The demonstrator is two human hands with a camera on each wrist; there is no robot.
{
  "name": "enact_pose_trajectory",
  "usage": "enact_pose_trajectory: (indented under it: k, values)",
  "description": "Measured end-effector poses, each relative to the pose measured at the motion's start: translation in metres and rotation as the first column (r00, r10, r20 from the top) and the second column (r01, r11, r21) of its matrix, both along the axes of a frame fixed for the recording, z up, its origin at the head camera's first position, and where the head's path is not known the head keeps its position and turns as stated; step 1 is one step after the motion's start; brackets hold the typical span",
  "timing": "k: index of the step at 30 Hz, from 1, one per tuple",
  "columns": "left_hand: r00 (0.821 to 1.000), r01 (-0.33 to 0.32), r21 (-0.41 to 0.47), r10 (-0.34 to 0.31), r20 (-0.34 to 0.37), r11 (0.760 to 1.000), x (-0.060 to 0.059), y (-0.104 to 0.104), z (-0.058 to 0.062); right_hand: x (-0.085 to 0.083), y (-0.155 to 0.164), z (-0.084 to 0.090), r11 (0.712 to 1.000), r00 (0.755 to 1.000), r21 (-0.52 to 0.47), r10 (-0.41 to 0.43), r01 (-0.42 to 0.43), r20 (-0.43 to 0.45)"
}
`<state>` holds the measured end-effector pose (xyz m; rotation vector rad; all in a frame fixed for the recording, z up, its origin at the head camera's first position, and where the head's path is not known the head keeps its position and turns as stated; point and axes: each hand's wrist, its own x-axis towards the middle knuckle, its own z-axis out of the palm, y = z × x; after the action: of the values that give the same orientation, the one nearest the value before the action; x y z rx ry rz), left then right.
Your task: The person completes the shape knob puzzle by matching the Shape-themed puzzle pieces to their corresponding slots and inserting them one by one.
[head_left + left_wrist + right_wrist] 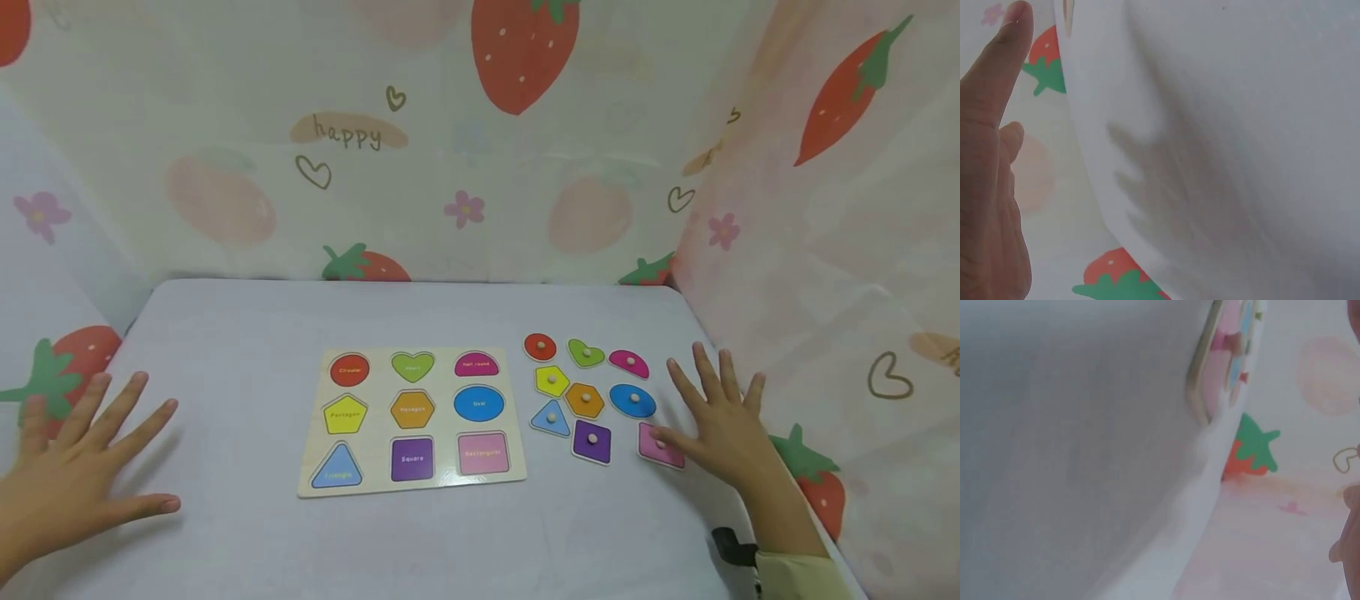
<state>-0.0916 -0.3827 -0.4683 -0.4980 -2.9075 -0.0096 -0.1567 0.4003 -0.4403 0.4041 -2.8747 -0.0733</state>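
My left hand (pixel 82 467) hovers at the table's left side, fingers spread and holding nothing; the left wrist view shows its shadow on the cloth. At the right, my right hand (pixel 723 425) is also spread, its thumb over the edge of a pink rectangle piece (pixel 658 447); whether it touches cannot be told. A wooden shape puzzle board (pixel 442 492) lies mid-table with printed colored shapes. Beside it lie loose knobbed pieces, among them a red circle (pixel 540 347), a green heart (pixel 586 354), a blue oval (pixel 632 402) and a purple square (pixel 592 442).
More knobbed pieces lie in the group: a yellow pentagon (pixel 552 382), an orange hexagon (pixel 584 401), a blue triangle (pixel 551 419) and a magenta half round (pixel 628 363). A white cloth covers the table (pixel 247 333). Strawberry-print curtains (pixel 420 208) stand behind and at both sides.
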Motion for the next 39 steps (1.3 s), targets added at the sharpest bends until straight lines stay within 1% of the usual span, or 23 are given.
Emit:
enact_pose_trajectory:
  k: [4, 9, 13, 16, 21, 24, 28, 31, 39]
  values:
    - [1.0, 0.026, 0.043, -0.026, -0.005, 0.999, -0.002, 0.004, -0.001, -0.003, -0.007, 0.004, 1.0, 1.0, -0.007, 0.01, -0.01, -0.001]
    - [0.999, 0.037, 0.048, -0.036, -0.019, 0.998, -0.004, 0.012, -0.001, -0.008, -0.018, 0.006, 0.999, 1.0, -0.036, 0.017, -0.018, -0.021]
    - [0.999, 0.032, 0.055, -0.031, -0.01, 0.998, -0.004, 0.018, -0.002, -0.013, -0.028, 0.007, 0.998, 1.0, -0.052, 0.021, -0.022, -0.023]
    - [0.999, 0.038, 0.076, -0.039, 0.004, 0.996, -0.005, 0.024, -0.003, -0.015, -0.031, 0.008, 0.997, 1.0, -0.07, 0.022, -0.023, -0.019]
    - [0.998, 0.058, 0.116, -0.059, 0.007, 0.992, -0.011, 0.034, -0.003, -0.017, -0.036, 0.008, 0.993, 1.0, -0.121, 0.015, -0.018, -0.027]
    - [0.998, 0.063, 0.139, -0.065, 0.01, 0.988, -0.016, 0.042, 0.0, -0.019, -0.042, 0.008, 0.988, 0.999, -0.153, 0.016, -0.02, -0.029]
    - [0.997, 0.061, 0.168, -0.067, 0.026, 0.984, -0.024, 0.056, 0.002, -0.023, -0.05, 0.009, 0.985, 0.999, -0.171, 0.019, -0.024, -0.033]
    - [0.997, 0.057, 0.184, -0.065, 0.036, 0.981, -0.029, 0.066, 0.0, -0.025, -0.056, 0.009, 0.983, 0.999, -0.182, 0.017, -0.024, -0.036]
    - [0.995, 0.058, 0.263, -0.077, 0.061, 0.963, -0.031, 0.087, -0.005, -0.035, -0.072, 0.015, 0.972, 0.998, -0.227, 0.051, -0.059, -0.042]
